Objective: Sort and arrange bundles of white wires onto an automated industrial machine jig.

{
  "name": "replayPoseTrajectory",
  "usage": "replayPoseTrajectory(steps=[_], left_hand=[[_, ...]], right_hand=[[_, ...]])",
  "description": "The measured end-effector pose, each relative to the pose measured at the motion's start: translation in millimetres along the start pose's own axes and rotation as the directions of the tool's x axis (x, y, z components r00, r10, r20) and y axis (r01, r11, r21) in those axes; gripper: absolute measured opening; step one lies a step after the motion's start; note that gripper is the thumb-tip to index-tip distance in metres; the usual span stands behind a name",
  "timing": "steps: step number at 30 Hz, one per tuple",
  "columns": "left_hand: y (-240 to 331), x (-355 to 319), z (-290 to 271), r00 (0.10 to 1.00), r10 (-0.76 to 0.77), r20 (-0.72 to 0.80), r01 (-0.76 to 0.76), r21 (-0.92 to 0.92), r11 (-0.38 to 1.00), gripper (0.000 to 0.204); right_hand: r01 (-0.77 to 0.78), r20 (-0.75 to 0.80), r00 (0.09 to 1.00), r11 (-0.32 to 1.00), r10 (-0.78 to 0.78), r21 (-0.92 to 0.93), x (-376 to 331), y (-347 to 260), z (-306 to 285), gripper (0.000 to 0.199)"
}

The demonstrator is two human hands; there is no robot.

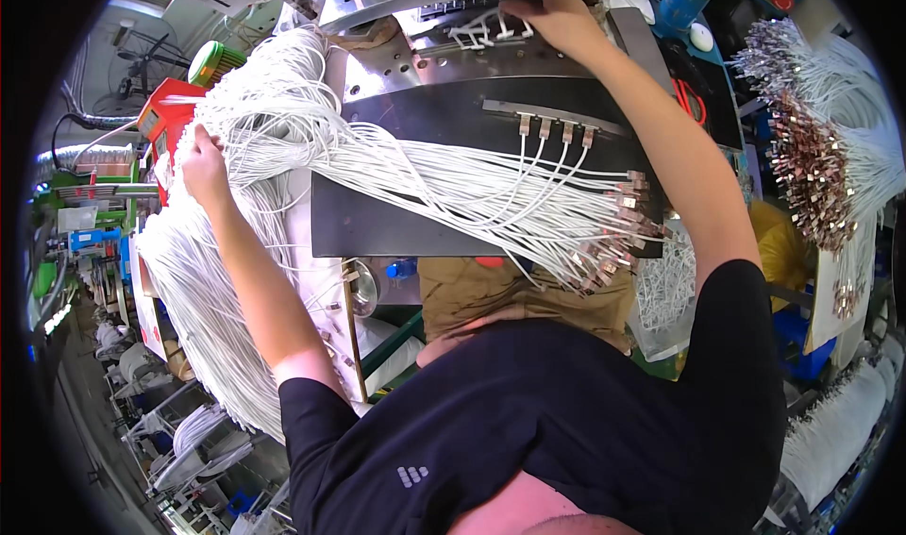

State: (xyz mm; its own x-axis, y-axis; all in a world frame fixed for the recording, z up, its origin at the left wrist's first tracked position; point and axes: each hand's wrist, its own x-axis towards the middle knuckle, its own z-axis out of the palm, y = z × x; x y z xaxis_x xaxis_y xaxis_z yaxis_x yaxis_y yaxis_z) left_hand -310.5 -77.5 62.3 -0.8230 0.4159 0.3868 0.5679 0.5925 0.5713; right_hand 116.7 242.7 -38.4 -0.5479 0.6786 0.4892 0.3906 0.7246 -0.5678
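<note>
My left hand is at the far left, its fingers curled closed on white cables at the edge of a thick heap. My right hand reaches into the metal machine at the top. Its fingers close at the end of a branching white plastic sprue; the fingertips are partly hidden. Between my arms, a bundle of white cables with metal connectors lies across the black table. Several connectors sit in a row along a metal bar.
A clear bag of white plastic scraps hangs by the table's right side. More cables with copper-coloured connectors hang at the far right. A red box and a green motor stand behind the cable heap. A blue container is at the upper right.
</note>
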Motion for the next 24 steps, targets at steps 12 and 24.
replayPoseTrajectory(steps=[12, 24], left_hand=[[182.5, -319.3, 94.9, 0.384, 0.895, 0.228, -0.601, -0.674, 0.430, 0.015], [192.5, -284.7, 109.4, 0.435, 0.846, 0.310, -0.790, -0.319, 0.523, 0.017]], right_hand=[[0.028, 0.248, 0.969, 0.988, 0.012, -0.153, -149.1, -36.4, -110.9, 0.023], [0.027, 0.018, 0.999, 0.999, -0.027, 0.046, -43.2, 10.2, -25.9, 0.033]])
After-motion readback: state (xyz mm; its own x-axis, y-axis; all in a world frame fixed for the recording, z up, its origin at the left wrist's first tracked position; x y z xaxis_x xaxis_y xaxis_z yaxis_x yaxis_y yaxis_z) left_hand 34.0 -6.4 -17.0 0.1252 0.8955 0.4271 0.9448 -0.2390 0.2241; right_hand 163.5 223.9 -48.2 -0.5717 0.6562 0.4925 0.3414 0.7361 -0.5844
